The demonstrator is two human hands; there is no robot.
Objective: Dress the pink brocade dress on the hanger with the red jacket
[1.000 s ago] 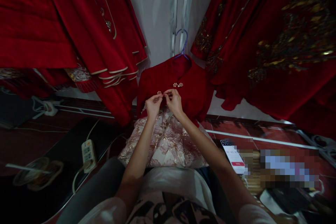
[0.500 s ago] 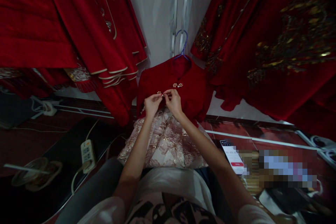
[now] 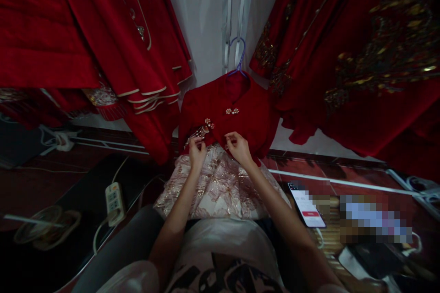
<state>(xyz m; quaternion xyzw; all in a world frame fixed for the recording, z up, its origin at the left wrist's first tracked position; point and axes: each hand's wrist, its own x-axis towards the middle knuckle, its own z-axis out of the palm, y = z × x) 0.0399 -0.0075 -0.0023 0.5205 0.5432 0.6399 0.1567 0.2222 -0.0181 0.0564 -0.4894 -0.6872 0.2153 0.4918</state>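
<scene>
Our left hand [image 3: 197, 150] pinches the lower front edge of the small red velvet jacket [image 3: 247, 114], hanging on a purple wire hanger [image 3: 244, 51]; our right hand [image 3: 239, 147] pinches its hem above the pale sequined skirt [image 3: 220, 187].

Matt red velvet jacket [image 3: 247, 110], pearly buttons [image 3: 232, 111]

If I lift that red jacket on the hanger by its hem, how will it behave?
Probably floppy: the red jacket drapes in soft folds below the hanger, so the hem near the left hand and right hand should fold up rather than lift the whole piece. It may swing, hanging from one hook. The pearl clasps look delicate and could snag.
</scene>
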